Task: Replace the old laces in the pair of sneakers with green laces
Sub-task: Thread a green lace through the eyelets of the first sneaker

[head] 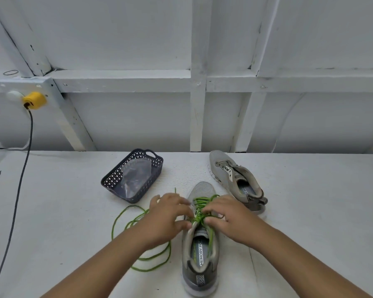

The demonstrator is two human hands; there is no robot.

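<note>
Near sneaker [199,252] heel toward camera, toe pointing away, hands [202,216] pinching green lace [199,204]

basket [132,176] left, unlaced sneaker [237,179] right — perhaps behind

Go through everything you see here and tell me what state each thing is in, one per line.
Near sneaker: upright, partly laced in green.
Green lace: threaded through the near sneaker, slack looped on the table.
Far sneaker: tipped on its side, no lace.
Basket: tilted, holding a clear bag.
Left hand: gripping lace at the eyelets.
Right hand: gripping lace at the eyelets.
Yellow plug: plugged in.
</note>
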